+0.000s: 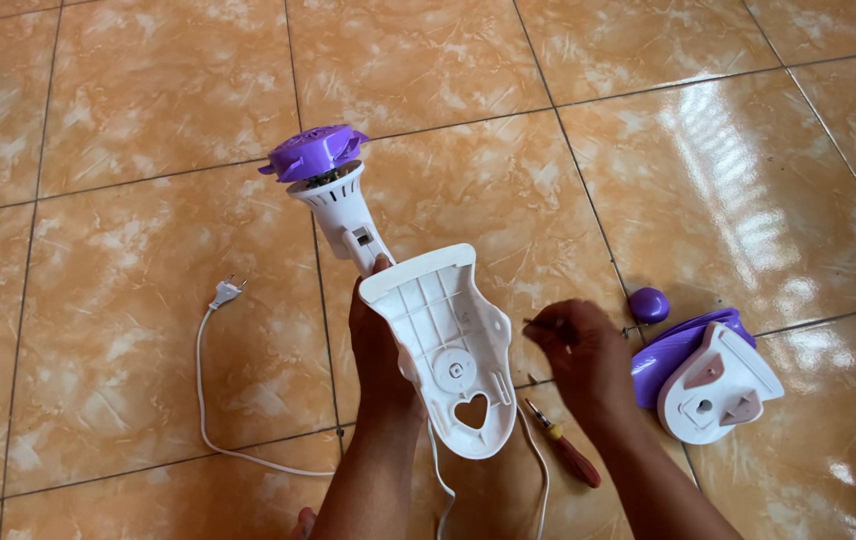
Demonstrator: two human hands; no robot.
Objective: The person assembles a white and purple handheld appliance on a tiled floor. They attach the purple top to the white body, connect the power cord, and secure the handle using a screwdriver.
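My left hand [380, 345] grips a white plastic fan body [443, 335] from behind, with its underside facing me. The neck of the body ends in a purple motor head [313, 152] pointing away from me. A white power cord [203, 400] runs from the body to a plug [225, 292] lying on the floor. My right hand [580, 360] hovers just right of the body, fingers pinched on something small and thin, perhaps a screw. Beneath that hand lies a red-handled screwdriver [568, 452].
A purple-and-white base part [705, 372] lies on the orange tiled floor [148, 120] at the right. A small purple knob [649, 304] sits just beyond it. Glare from a window falls on the tiles at the right.
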